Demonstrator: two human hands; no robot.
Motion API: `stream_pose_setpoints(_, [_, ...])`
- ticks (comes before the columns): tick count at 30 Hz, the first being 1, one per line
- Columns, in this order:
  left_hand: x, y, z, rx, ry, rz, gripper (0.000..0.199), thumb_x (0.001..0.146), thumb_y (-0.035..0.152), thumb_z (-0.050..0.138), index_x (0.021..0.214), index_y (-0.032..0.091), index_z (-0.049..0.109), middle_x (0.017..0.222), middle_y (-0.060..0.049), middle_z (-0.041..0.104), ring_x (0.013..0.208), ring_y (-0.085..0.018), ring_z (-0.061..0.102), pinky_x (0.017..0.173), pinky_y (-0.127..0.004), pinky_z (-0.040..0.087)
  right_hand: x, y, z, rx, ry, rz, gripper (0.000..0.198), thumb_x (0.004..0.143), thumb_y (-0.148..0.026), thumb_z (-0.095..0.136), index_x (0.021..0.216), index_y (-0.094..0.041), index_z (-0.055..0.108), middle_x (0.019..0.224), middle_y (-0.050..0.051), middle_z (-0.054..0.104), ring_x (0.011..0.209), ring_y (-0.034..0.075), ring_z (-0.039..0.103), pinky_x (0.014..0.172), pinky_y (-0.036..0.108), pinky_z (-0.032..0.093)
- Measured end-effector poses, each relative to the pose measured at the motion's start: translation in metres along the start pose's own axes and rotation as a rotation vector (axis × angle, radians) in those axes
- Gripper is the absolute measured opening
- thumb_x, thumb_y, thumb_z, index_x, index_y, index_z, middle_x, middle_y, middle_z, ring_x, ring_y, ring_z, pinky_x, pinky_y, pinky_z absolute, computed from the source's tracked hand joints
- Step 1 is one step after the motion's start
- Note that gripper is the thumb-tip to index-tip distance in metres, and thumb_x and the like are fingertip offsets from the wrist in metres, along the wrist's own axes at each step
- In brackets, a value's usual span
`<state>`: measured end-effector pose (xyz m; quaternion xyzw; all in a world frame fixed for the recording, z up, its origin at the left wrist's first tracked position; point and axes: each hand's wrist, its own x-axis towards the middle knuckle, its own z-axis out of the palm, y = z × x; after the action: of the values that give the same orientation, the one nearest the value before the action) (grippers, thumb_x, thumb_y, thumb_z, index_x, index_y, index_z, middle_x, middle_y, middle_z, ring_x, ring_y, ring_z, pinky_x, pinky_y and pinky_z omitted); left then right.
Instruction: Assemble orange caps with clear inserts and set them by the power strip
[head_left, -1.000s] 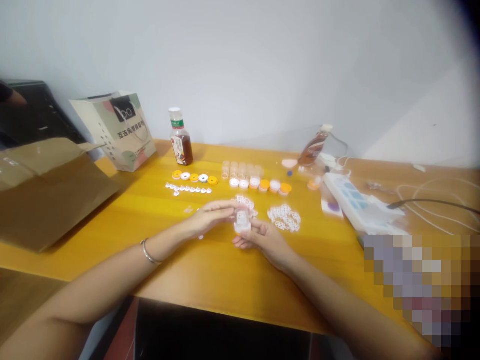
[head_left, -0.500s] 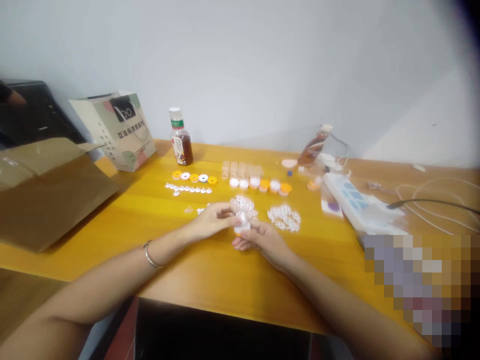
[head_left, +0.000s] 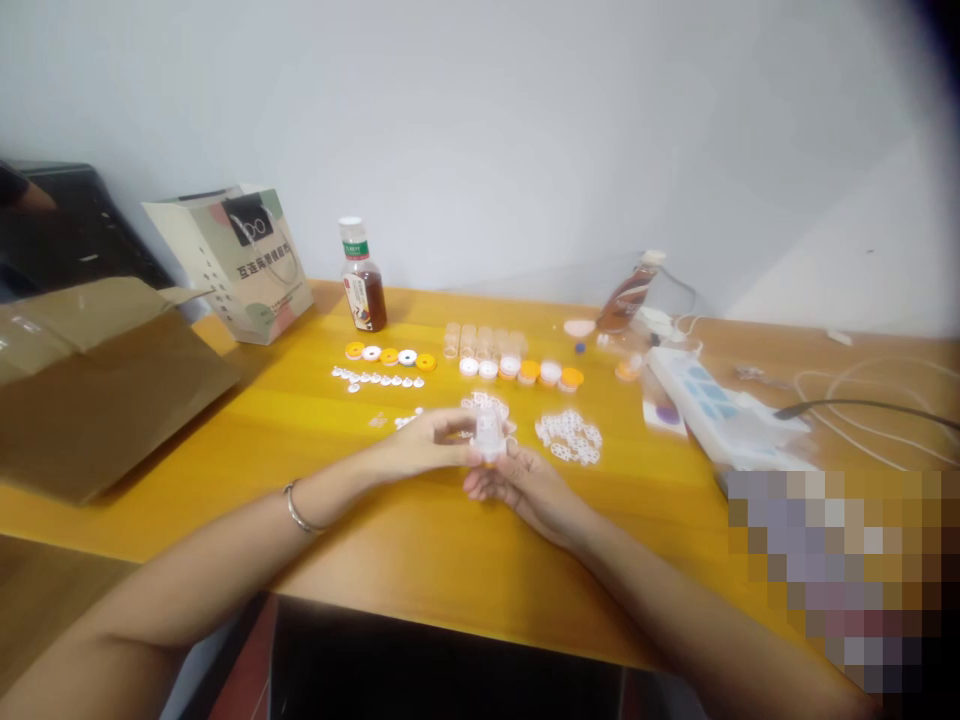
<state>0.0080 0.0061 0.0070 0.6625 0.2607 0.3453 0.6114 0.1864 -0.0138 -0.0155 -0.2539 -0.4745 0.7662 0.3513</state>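
Note:
Between both hands, above the table, is a small clear plastic container (head_left: 490, 432) with a white and orange base. My left hand (head_left: 435, 440) closes on its left side with the fingers. My right hand (head_left: 529, 490) pinches the base from below and the right. Just behind the container lies a pile of white openwork plastic pieces (head_left: 484, 402), partly hidden by it. A second pile of such pieces (head_left: 568, 436) lies to the right. Small white parts (head_left: 409, 417) sit by my left hand.
Behind the piles stand rows of white and orange caps (head_left: 529, 372) and clear cups (head_left: 484, 340). Yellow and white rings (head_left: 390, 356) and small white pieces (head_left: 379, 379) line up further left. Bottles (head_left: 363, 285), a paper bag (head_left: 259, 265), a cardboard box (head_left: 112, 390) and a power strip (head_left: 712, 395) surround them.
The clear container now shows more of its body and stands more upright. My left fingers have shifted lower along its side. My right hand has barely moved.

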Motion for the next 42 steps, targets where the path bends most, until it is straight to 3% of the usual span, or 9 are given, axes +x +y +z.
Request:
stream_pose_setpoints(3, [-0.001, 0.0, 0.001, 0.074, -0.034, -0.011, 0.037, 0.077, 0.032, 0.06, 0.109, 0.013, 0.058, 0.098, -0.009, 0.063, 0.089, -0.019, 0.058, 0.085, -0.034, 0.043, 0.0, -0.001, 0.002, 0.012, 0.036, -0.008, 0.027, 0.069, -0.04, 0.068, 0.08, -0.016, 0.062, 0.072, 0.002, 0.068, 0.064, 0.009, 0.062, 0.064, 0.021, 0.048])
stream_pose_setpoints(8, [0.001, -0.007, 0.006, 0.187, 0.164, 0.036, 0.027, 0.079, 0.032, 0.056, 0.095, 0.011, 0.064, 0.094, -0.009, 0.064, 0.092, -0.021, 0.057, 0.084, -0.033, 0.043, 0.002, 0.002, 0.008, 0.066, 0.177, -0.012, 0.023, 0.07, -0.035, 0.068, 0.083, -0.017, 0.065, 0.078, 0.002, 0.068, 0.072, 0.009, 0.061, 0.073, 0.022, 0.047])
stream_pose_setpoints(13, [0.002, -0.008, 0.011, 0.176, 0.251, 0.045, 0.027, 0.077, 0.035, 0.059, 0.092, 0.013, 0.066, 0.094, -0.008, 0.065, 0.094, -0.021, 0.056, 0.084, -0.033, 0.043, 0.002, 0.005, 0.013, 0.079, 0.266, -0.06, 0.023, 0.07, -0.036, 0.068, 0.083, -0.017, 0.065, 0.08, 0.002, 0.066, 0.074, 0.011, 0.06, 0.077, 0.025, 0.047])
stream_pose_setpoints(21, [-0.001, -0.004, 0.016, -0.051, 0.105, 0.018, 0.034, 0.079, 0.035, 0.058, 0.104, 0.013, 0.062, 0.056, 0.0, 0.058, 0.052, -0.011, 0.054, 0.064, -0.027, 0.045, -0.001, 0.003, 0.016, 0.175, 0.16, -0.053, 0.03, 0.07, -0.047, 0.065, 0.078, -0.019, 0.06, 0.066, 0.001, 0.061, 0.063, 0.012, 0.056, 0.064, 0.024, 0.046])
stream_pose_setpoints(26, [-0.001, -0.004, 0.016, -0.026, 0.119, 0.054, 0.031, 0.077, 0.032, 0.059, 0.102, 0.013, 0.064, 0.093, -0.009, 0.066, 0.089, -0.02, 0.059, 0.085, -0.032, 0.041, 0.0, 0.003, 0.014, 0.259, 0.071, 0.018, 0.033, 0.07, -0.051, 0.063, 0.08, -0.02, 0.058, 0.064, 0.0, 0.06, 0.061, 0.01, 0.056, 0.061, 0.023, 0.044])
stream_pose_setpoints(30, [0.0, -0.001, 0.013, 0.129, 0.176, 0.062, 0.028, 0.078, 0.034, 0.058, 0.094, 0.013, 0.065, 0.094, -0.008, 0.066, 0.091, -0.02, 0.058, 0.084, -0.032, 0.042, 0.002, 0.002, 0.007, -0.009, 0.092, -0.034, 0.04, 0.076, -0.058, 0.05, 0.075, -0.018, 0.058, 0.064, 0.002, 0.061, 0.059, 0.012, 0.055, 0.061, 0.026, 0.044])
stream_pose_setpoints(35, [-0.001, 0.002, 0.015, 0.598, 0.385, 0.107, 0.025, 0.069, 0.038, 0.066, 0.081, 0.016, 0.063, 0.083, -0.004, 0.063, 0.079, -0.017, 0.055, 0.077, -0.031, 0.041, 0.003, -0.008, -0.003, -0.498, 0.421, -0.304, 0.031, 0.068, -0.041, 0.067, 0.09, -0.022, 0.056, 0.071, -0.002, 0.056, 0.064, 0.013, 0.054, 0.064, 0.026, 0.043])
stream_pose_setpoints(38, [-0.003, -0.003, 0.019, 0.759, 0.349, 0.123, 0.026, 0.07, 0.041, 0.065, 0.079, 0.017, 0.061, 0.081, -0.003, 0.062, 0.08, -0.018, 0.055, 0.077, -0.033, 0.041, 0.002, -0.011, -0.003, -0.687, 0.391, -0.325, 0.023, 0.07, -0.035, 0.066, 0.087, -0.022, 0.057, 0.078, 0.001, 0.057, 0.072, 0.015, 0.055, 0.066, 0.027, 0.044])
stream_pose_setpoints(42, [-0.006, -0.012, 0.023, 0.781, 0.324, 0.105, 0.051, 0.071, 0.046, 0.063, 0.112, 0.018, 0.052, 0.11, -0.01, 0.058, 0.101, -0.024, 0.052, 0.089, -0.04, 0.04, 0.003, -0.022, -0.009, -0.777, 0.418, -0.336, 0.017, 0.07, -0.035, 0.063, 0.077, -0.019, 0.059, 0.079, 0.002, 0.059, 0.071, 0.016, 0.056, 0.064, 0.028, 0.045])
